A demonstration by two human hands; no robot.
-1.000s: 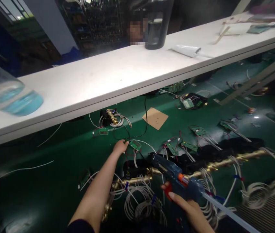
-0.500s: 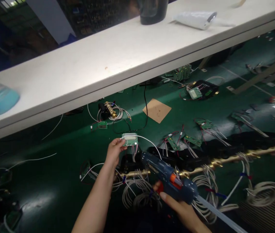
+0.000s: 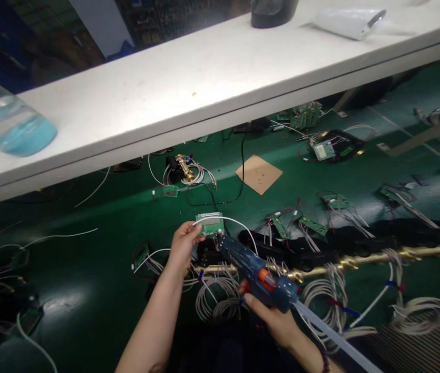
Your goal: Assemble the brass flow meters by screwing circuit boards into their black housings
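Note:
My left hand (image 3: 184, 243) pinches the left edge of a small green circuit board (image 3: 212, 228) with a display on it. A white cable (image 3: 239, 224) arcs from near those fingers over to the right. Wrapped around the handle of a dark blue hot glue gun (image 3: 251, 267) is my right hand (image 3: 268, 313). The gun's nozzle is at the board's lower edge; whether it touches I cannot tell. A long translucent glue stick (image 3: 336, 336) sticks out of its back. Below the board lie a black housing (image 3: 208, 252) and a brass pipe fitting (image 3: 215, 268).
A white shelf (image 3: 157, 77) crosses above the green bench, bearing a bottle of blue liquid (image 3: 17, 127). Brown cardboard (image 3: 259, 174) lies beyond the board. At right runs a row of black housings (image 3: 363, 239) with brass pipes, boards and coiled grey cables (image 3: 323, 295).
The glue gun's nozzle has moved left and up to the board's lower edge. My left hand still holds the board. The view has shifted slightly, so the shelf sits higher.

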